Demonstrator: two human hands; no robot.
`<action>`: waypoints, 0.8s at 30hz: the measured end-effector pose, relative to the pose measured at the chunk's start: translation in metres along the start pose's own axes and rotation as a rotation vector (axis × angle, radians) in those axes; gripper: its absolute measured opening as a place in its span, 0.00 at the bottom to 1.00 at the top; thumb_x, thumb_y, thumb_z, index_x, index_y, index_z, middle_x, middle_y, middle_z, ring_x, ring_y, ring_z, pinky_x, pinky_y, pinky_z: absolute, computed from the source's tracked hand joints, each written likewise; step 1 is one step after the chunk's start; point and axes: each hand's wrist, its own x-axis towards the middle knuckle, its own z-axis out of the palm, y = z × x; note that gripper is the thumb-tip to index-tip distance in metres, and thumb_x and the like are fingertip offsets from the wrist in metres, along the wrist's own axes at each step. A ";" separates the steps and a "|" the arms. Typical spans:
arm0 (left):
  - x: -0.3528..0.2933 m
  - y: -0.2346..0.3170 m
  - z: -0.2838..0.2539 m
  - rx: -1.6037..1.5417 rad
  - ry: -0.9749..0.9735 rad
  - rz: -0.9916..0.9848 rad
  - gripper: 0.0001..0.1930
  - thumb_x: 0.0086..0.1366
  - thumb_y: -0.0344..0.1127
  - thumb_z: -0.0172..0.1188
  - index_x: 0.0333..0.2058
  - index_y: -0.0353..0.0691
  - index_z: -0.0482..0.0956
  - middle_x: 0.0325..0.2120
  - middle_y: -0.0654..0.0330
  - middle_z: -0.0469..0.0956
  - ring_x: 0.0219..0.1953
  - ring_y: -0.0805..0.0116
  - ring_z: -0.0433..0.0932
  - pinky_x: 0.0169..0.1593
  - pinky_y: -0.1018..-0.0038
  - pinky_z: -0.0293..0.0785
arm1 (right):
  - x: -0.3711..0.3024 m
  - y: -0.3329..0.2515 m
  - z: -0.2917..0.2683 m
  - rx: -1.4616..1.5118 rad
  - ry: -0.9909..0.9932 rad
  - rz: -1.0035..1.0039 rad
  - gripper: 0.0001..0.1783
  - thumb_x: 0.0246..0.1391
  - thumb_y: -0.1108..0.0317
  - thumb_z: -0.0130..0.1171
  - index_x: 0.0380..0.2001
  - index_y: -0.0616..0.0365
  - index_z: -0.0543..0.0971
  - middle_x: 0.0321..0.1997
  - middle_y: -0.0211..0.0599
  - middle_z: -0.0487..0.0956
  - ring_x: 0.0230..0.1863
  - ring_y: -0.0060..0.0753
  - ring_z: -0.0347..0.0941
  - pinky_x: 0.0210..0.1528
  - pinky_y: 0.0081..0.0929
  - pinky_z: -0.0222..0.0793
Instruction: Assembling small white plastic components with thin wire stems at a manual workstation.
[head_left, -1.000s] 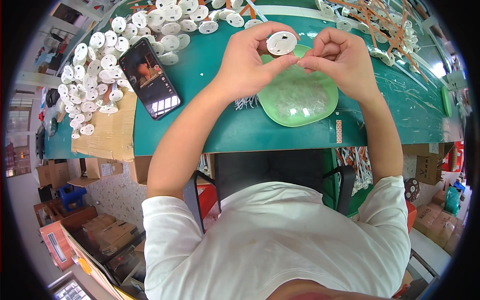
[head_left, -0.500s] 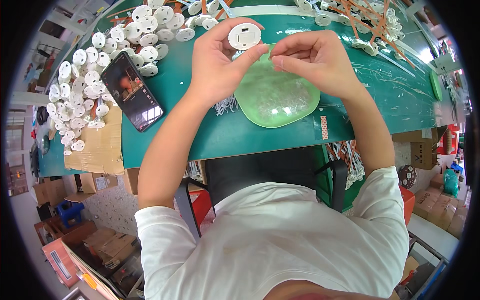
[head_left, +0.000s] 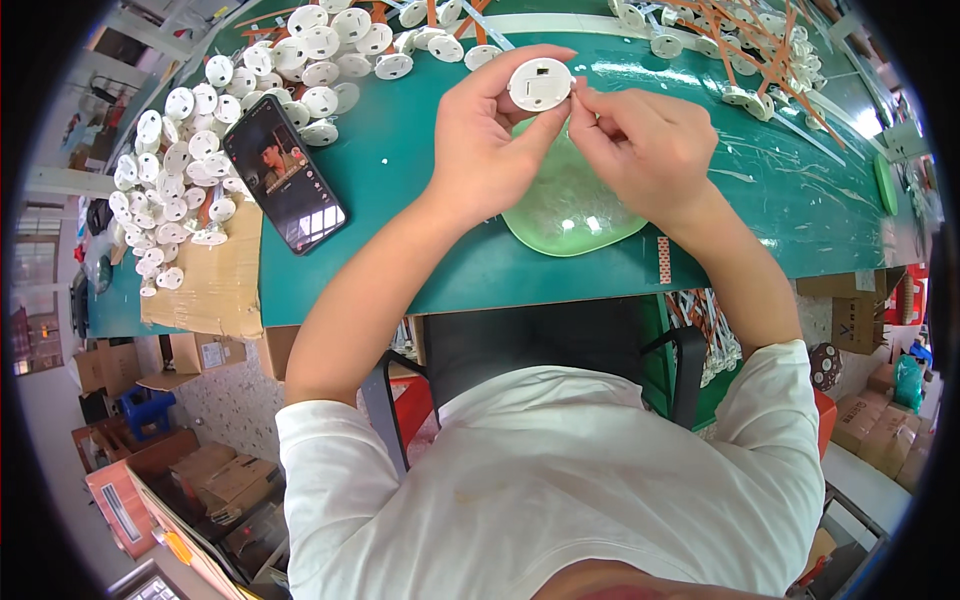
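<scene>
- The left hand (head_left: 485, 140) pinches a white disc (head_left: 541, 84) by its edge, thumb low and forefinger arched over the top; the flat face, with a small dark rectangular opening, is turned toward the person.
- The right hand (head_left: 650, 145) has its thumb and forefinger drawn together at the disc's right edge, the other fingers curled; whether a small piece sits between those fingertips, I cannot tell.
- The disc is held up above the far side of a green dish (head_left: 575, 230); the dish rests on the green tabletop (head_left: 390, 195), partly hidden by both hands.
- A patterned strip (head_left: 664, 260) lies right of the dish, near the table's front edge.
- To the left, a phone (head_left: 287, 175) with its screen lit lies tilted beside a heap of similar white discs (head_left: 175, 160); part of that heap lies over a cardboard sheet (head_left: 225, 275).
- More discs and orange strips (head_left: 765, 60) lie tangled at the far right.
</scene>
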 end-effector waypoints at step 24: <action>-0.001 -0.001 -0.010 0.277 0.038 0.142 0.16 0.60 0.21 0.62 0.49 0.34 0.81 0.36 0.56 0.85 0.42 0.72 0.85 0.47 0.73 0.83 | 0.004 0.002 -0.006 0.194 -0.113 0.240 0.10 0.49 0.74 0.71 0.37 0.57 0.87 0.37 0.33 0.85 0.28 0.21 0.78 0.23 0.17 0.69</action>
